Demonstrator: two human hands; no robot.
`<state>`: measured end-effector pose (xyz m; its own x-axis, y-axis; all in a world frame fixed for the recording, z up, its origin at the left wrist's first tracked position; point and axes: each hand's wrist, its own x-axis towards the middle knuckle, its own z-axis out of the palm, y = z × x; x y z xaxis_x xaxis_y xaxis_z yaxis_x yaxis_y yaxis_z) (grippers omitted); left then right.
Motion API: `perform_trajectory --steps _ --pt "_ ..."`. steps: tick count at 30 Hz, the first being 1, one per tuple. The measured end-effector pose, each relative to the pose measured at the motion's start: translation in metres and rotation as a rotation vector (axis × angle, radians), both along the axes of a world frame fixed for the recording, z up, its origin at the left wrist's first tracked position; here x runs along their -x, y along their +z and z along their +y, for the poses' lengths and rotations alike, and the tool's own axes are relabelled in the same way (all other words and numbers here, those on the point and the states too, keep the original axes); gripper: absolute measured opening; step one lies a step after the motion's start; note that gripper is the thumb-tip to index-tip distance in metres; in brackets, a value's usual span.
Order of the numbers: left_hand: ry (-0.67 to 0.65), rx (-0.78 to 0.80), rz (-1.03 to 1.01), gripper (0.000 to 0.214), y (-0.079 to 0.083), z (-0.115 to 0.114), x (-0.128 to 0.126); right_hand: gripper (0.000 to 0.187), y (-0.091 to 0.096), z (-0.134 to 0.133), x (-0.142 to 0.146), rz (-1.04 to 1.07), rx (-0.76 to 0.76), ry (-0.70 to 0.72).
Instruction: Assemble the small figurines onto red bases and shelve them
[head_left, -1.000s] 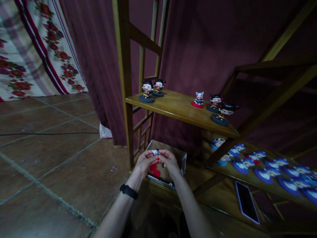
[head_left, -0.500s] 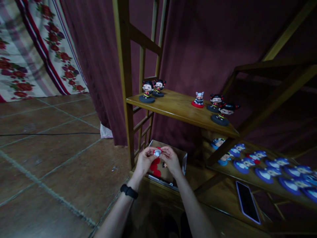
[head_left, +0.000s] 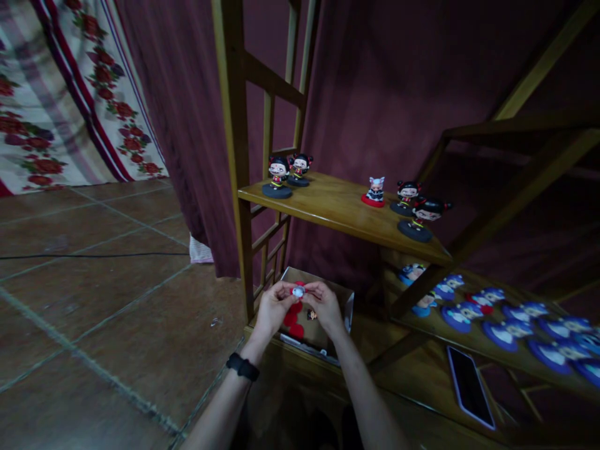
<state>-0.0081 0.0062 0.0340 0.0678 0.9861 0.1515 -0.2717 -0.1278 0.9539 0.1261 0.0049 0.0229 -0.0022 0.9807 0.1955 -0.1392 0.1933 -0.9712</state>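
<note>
Both my hands are raised over an open cardboard box (head_left: 344, 299) on the lowest shelf. My left hand (head_left: 273, 307), with a black band on its wrist, and my right hand (head_left: 323, 304) pinch a small white-and-red figurine (head_left: 298, 291) between their fingertips. Red pieces (head_left: 293, 315) lie inside the box beneath my hands. On the wooden shelf (head_left: 337, 209) above stand two black-haired figurines (head_left: 279, 177) at the left end, a white-haired one on a red base (head_left: 374, 190), and two more black-haired ones (head_left: 419, 215) at the right.
A lower shelf at the right carries several blue-based figurines (head_left: 501, 312). A phone (head_left: 469, 386) lies face up near its front. Dark red curtains (head_left: 187, 112) hang behind the wooden rack. A flowered cloth (head_left: 56, 100) and a black cable (head_left: 94, 254) are on the tiled floor side.
My hands have stayed over the box while turning the small figurine between the fingertips. The view has shifted slightly.
</note>
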Motion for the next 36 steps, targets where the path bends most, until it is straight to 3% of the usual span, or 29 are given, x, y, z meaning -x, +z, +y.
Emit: perform_trajectory --steps 6,13,19,23,31,36 --pt "-0.097 0.074 -0.125 0.033 0.004 0.0 0.002 0.015 0.003 0.001 -0.002 0.005 -0.012 -0.01" --pt "-0.064 0.101 -0.212 0.043 0.0 0.004 0.006 0.017 0.012 -0.001 0.001 0.005 -0.071 0.0" --pt "-0.064 0.15 -0.247 0.039 0.001 0.002 0.008 0.018 0.019 -0.007 0.005 -0.084 -0.082 -0.014" --pt "-0.06 0.152 -0.224 0.039 0.0 0.002 0.007 0.019 0.016 -0.007 0.007 -0.08 -0.025 -0.039" --pt "-0.126 0.206 -0.254 0.034 -0.01 0.003 0.004 0.026 0.015 -0.011 0.01 0.137 0.166 -0.033" --pt "-0.103 0.262 -0.273 0.034 -0.014 0.006 0.002 0.032 0.007 -0.008 0.007 0.157 0.194 0.006"
